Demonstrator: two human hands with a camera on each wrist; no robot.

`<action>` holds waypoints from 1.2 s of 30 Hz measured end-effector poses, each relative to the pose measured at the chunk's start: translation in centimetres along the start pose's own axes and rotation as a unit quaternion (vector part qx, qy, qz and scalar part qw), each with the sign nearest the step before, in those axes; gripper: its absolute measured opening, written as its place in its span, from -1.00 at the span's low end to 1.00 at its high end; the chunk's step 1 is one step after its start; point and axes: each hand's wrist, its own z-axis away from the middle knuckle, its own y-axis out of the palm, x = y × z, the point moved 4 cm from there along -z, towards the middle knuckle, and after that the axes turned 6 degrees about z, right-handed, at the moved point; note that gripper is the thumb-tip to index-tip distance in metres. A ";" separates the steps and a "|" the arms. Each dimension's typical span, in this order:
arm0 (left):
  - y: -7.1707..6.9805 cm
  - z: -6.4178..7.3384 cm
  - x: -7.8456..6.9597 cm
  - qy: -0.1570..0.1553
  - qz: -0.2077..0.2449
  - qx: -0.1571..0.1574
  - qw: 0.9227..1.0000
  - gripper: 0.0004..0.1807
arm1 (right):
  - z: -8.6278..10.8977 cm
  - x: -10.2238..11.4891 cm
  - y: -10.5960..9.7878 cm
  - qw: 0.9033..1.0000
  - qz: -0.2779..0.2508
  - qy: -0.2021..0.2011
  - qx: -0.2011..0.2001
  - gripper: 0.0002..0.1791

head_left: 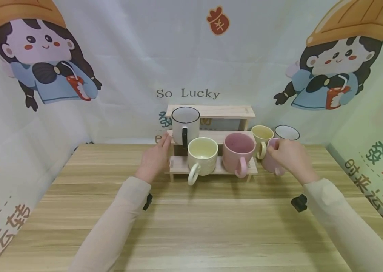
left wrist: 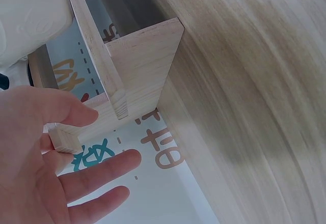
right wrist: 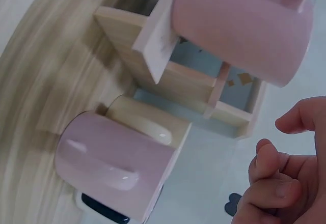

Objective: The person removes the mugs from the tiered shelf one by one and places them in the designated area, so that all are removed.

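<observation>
My left hand [head_left: 154, 160] is at the left end of a small wooden tiered shelf [head_left: 226, 111], its fingers mostly extended around a board end [left wrist: 69, 137]. Over a lilac mug [right wrist: 112, 158] hovers my right hand [head_left: 291, 156], loosely bent, thumb and forefinger apart, holding nothing. In the right wrist view a gap separates it from that mug. A pale yellow mug [head_left: 262, 132] and a white dark-rimmed mug [head_left: 287, 132] stand beside the lilac one. On the shelf sit a white black-handled mug [head_left: 186, 128], a cream mug [head_left: 203, 156] and a pink mug [head_left: 239, 153].
The wood-grain table [head_left: 211, 226] stretches in front of the shelf. Printed cloth [head_left: 137, 56] hangs behind and on both sides, close to the shelf's back. Handles of the front-tier mugs jut forward past the board edge.
</observation>
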 end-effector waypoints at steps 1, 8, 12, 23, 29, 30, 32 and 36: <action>0.0 0.0 0.0 -0.001 -0.001 0.001 1.000 0.04 | 0.0 0.2 0.0 1.000 0.000 0.001 0.000 -0.62; 0.0 0.0 -0.1 -0.001 0.004 0.002 1.000 0.03 | -0.2 1.5 -0.5 1.000 0.004 -0.003 -0.023 -0.62; -0.1 0.1 -0.2 0.000 -0.001 0.002 1.000 0.02 | -0.3 2.2 -0.8 1.000 0.001 -0.007 -0.020 -0.62; 0.0 0.1 -0.1 -0.004 0.001 0.003 1.000 0.00 | -0.3 4.4 -1.3 1.000 -0.020 -0.015 -0.002 -0.63; 0.0 0.1 -0.1 -0.007 -0.001 0.004 1.000 -0.01 | -0.5 5.4 -1.3 1.000 -0.016 -0.023 -0.005 -0.63; 0.0 0.1 -0.1 -0.007 0.001 0.004 1.000 -0.01 | -0.5 5.6 -1.2 1.000 -0.021 -0.023 -0.002 -0.63; 0.0 0.1 -0.1 -0.007 0.001 0.004 1.000 -0.01 | -0.6 6.0 -1.1 0.999 -0.034 -0.025 0.002 -0.64; 0.0 0.1 -0.1 -0.007 0.000 0.003 1.000 -0.01 | -0.9 6.8 -0.9 0.998 -0.058 -0.036 -0.003 -0.66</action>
